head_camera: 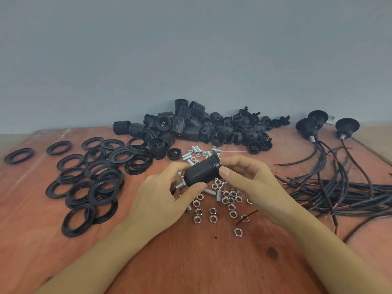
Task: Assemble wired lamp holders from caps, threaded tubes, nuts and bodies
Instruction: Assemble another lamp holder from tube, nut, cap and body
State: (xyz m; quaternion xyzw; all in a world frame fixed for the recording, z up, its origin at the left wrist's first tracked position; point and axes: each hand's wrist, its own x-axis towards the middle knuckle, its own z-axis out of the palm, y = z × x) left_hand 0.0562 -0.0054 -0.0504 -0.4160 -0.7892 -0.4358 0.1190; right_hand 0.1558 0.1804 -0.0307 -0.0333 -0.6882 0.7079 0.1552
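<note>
One ribbed black body [201, 172]

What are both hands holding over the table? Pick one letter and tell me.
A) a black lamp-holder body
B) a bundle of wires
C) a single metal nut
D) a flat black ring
A: the left hand and the right hand each grip one end of the black lamp-holder body, above the loose nuts.
</note>
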